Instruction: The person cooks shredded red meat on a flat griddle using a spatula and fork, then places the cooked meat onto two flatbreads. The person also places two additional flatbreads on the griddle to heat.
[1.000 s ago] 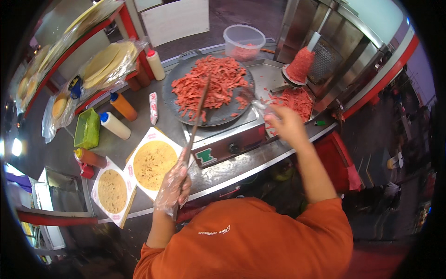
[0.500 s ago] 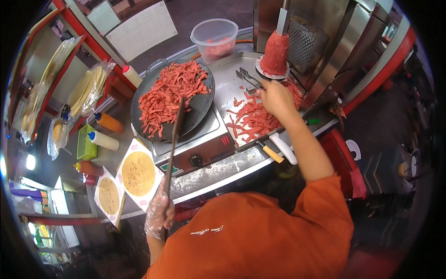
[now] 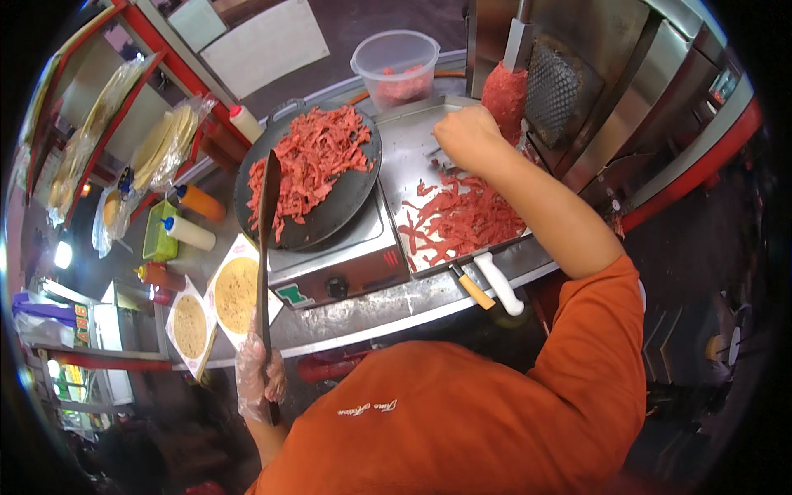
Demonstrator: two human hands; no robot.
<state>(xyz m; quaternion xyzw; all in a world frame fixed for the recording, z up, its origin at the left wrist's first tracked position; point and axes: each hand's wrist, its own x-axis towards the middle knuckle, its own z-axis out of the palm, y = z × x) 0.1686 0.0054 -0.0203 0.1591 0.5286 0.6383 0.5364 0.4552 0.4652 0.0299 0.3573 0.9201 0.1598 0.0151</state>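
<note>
In a clear plastic glove, my left hand [image 3: 260, 379] is closed around the handle of a long dark wooden spatula [image 3: 264, 239]. Its blade reaches over the left side of a black pan [image 3: 351, 194] heaped with red meat strips [image 3: 326, 153]. My bare right hand [image 3: 469, 136] is closed above the metal tray [image 3: 400, 144]; metal tongs [image 3: 436, 157] show partly beneath it, the rest hidden by the hand. More cut meat strips [image 3: 470, 216] lie in the tray below my right forearm. Beside that hand, a red meat cone [image 3: 505, 95] stands on a vertical spit, its base hidden.
A clear tub [image 3: 396, 70] with some meat stands behind the tray. A white-handled knife [image 3: 498, 285] and a yellow-handled tool [image 3: 473, 289] lie at the counter's front. Flatbreads [image 3: 237, 293] on paper, sauce bottles [image 3: 190, 233] and a green basket [image 3: 157, 235] are at left.
My right hand has moved up and left, away from the cone's base, with the tongs. My left hand has shifted left, and the spatula blade has swung to the pan's left side.
</note>
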